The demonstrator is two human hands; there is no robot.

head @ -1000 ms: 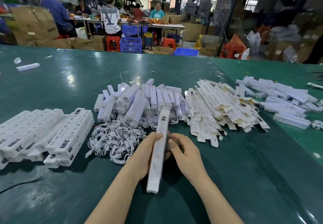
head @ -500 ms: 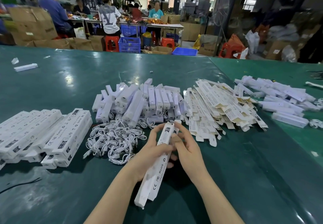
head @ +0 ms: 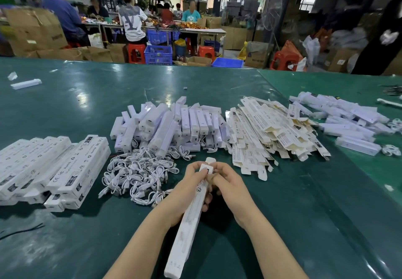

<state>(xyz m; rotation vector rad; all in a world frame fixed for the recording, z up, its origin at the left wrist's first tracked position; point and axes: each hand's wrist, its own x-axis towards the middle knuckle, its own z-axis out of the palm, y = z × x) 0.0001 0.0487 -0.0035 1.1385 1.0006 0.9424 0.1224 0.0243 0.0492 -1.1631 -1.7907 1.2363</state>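
Just right of the stacked boxes (head: 54, 170) and the cable heap (head: 139, 176), the left hand (head: 185, 191) is curling its fingers round the long white carton (head: 189, 224), slanting low over the green counter (head: 304, 213), while the right hand (head: 232, 189) is pinching its far end.

The right hand (head: 230, 185) hides part of the white box (head: 189, 224) from me; the stacked boxes (head: 43, 170) run off-frame left.
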